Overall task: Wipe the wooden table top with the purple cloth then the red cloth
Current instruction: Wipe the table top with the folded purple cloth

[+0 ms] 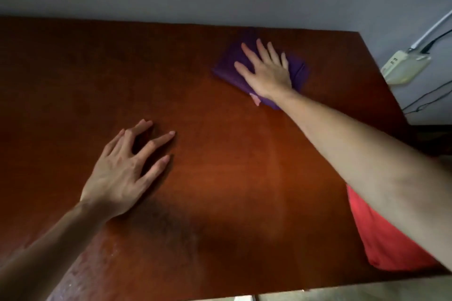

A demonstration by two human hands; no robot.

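The purple cloth (pixel 228 67) lies folded flat on the wooden table top (pixel 220 178), toward the far right. My right hand (pixel 265 71) presses down on it with the palm flat and the fingers spread, covering its middle. A small pink tag sticks out at the cloth's near edge. My left hand (pixel 124 171) rests on the bare wood at centre left, fingers apart, holding nothing. The red cloth (pixel 381 239) lies at the table's near right edge, partly hidden under my right forearm.
A grey wall runs along the table's far edge. Past the right edge, a white power strip (pixel 403 66) hangs on the wall with a white cable and thin black cables (pixel 425 102). Pale dusty marks show on the near left of the table.
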